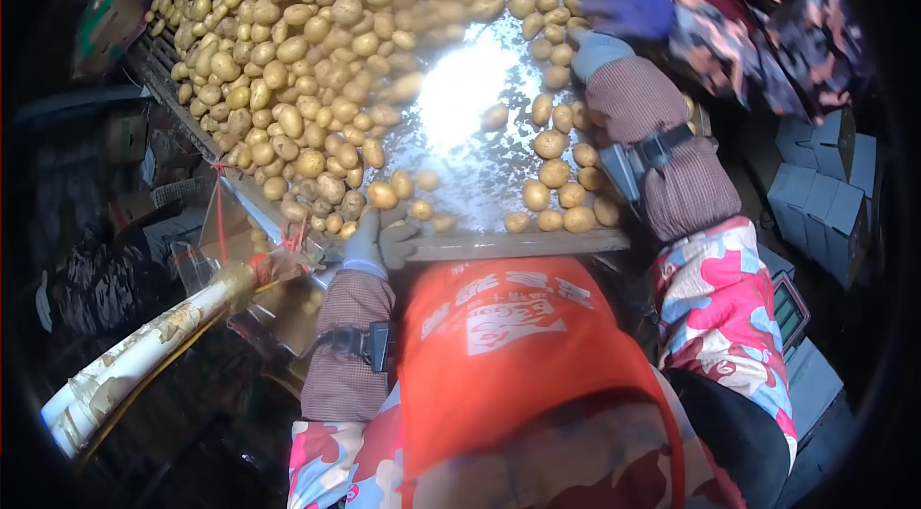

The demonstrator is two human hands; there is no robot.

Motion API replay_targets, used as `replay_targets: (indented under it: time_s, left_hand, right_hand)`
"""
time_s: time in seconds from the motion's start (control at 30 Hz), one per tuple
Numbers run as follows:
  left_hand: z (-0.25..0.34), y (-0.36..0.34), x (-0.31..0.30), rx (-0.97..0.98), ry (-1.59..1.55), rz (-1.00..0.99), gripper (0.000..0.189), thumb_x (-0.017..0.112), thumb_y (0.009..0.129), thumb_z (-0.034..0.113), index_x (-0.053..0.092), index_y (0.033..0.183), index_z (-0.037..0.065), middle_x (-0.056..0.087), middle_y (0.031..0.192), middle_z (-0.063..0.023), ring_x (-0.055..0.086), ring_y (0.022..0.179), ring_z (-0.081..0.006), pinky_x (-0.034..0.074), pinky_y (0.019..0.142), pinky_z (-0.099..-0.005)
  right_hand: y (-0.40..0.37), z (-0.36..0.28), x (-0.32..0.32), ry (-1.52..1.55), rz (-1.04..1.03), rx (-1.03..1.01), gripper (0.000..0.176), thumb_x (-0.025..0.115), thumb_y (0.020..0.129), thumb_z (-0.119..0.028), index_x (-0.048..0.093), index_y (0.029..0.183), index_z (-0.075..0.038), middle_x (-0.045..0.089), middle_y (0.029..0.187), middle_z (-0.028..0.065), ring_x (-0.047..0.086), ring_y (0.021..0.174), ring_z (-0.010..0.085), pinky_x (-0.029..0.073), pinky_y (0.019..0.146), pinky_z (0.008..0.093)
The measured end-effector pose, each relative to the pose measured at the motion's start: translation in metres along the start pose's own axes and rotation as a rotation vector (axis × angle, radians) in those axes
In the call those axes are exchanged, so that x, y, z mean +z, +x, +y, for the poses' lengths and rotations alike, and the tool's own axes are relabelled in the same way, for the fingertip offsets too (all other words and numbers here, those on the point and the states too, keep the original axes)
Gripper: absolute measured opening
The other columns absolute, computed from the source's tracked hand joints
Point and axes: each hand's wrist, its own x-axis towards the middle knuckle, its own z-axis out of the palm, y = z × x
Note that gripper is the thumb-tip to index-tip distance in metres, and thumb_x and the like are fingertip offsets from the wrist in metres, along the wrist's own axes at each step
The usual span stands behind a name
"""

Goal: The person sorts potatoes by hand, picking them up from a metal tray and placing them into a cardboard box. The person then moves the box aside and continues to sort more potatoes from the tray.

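Observation:
Potatoes (pixel 288 48) lie in a large heap on the left and back of a wet metal sorting table (pixel 460 188). My left hand (pixel 376 242), in a grey glove, rests at the table's near edge beside a few potatoes. Its fingers look spread, and I see nothing held in them. Over at the right side, my right hand (pixel 599 52), in a light blue-grey glove, reaches in next to a strip of potatoes (pixel 552 144). Its fingertips are largely hidden, so I cannot make out whether it grips one.
A co-worker's purple-gloved hand (pixel 628 12) reaches in just beyond my right hand. A white pipe (pixel 144 355) and a clear plastic bag (pixel 278 317) are at the lower left. Boxes (pixel 820 207) stand at the right. Bright glare covers the table's middle.

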Motion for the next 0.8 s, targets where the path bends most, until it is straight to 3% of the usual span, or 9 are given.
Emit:
replay_targets:
  time_s: [0.3, 0.47, 0.6, 0.8]
  left_hand:
    - [0.006, -0.013, 0.008, 0.0, -0.055, 0.012, 0.063, 0.042, 0.105, 0.058, 0.062, 0.133, 0.005, 0.072, 0.11, -0.0209, 0.07, 0.075, -0.0316, 0.05, 0.053, -0.0356]
    - [-0.002, -0.006, 0.001, 0.013, -0.054, 0.009, 0.063, 0.041, 0.105, 0.058, 0.063, 0.131, 0.005, 0.074, 0.107, -0.0202, 0.069, 0.071, -0.0298, 0.048, 0.05, -0.0345]
    - [-0.005, -0.001, -0.001, 0.029, -0.042, 0.023, 0.063, 0.041, 0.105, 0.059, 0.064, 0.13, 0.006, 0.074, 0.105, -0.0196, 0.068, 0.067, -0.0283, 0.047, 0.048, -0.0335]
    - [-0.008, 0.004, -0.005, 0.06, -0.033, 0.023, 0.063, 0.04, 0.105, 0.059, 0.066, 0.129, 0.007, 0.076, 0.101, -0.0187, 0.067, 0.062, -0.0262, 0.045, 0.044, -0.0321]
  right_hand:
    - [-0.005, -0.028, -0.014, -0.008, -0.136, -0.105, 0.042, 0.072, 0.084, -0.018, 0.069, 0.125, -0.01, 0.069, 0.118, 0.0183, 0.067, 0.112, 0.0352, 0.051, 0.099, 0.0467]
    - [0.03, -0.043, -0.044, -0.029, -0.205, -0.104, 0.043, 0.073, 0.084, -0.017, 0.069, 0.126, -0.007, 0.069, 0.119, 0.0194, 0.068, 0.112, 0.0343, 0.052, 0.101, 0.0443]
    - [0.041, -0.066, -0.076, -0.105, -0.178, -0.258, 0.043, 0.074, 0.083, -0.014, 0.069, 0.125, -0.005, 0.07, 0.117, 0.02, 0.069, 0.112, 0.0336, 0.052, 0.102, 0.0425]
    - [0.072, -0.068, -0.003, -0.144, -0.097, -0.266, 0.035, 0.07, 0.086, -0.014, 0.07, 0.12, -0.005, 0.07, 0.114, 0.0196, 0.069, 0.109, 0.0346, 0.053, 0.098, 0.0433]
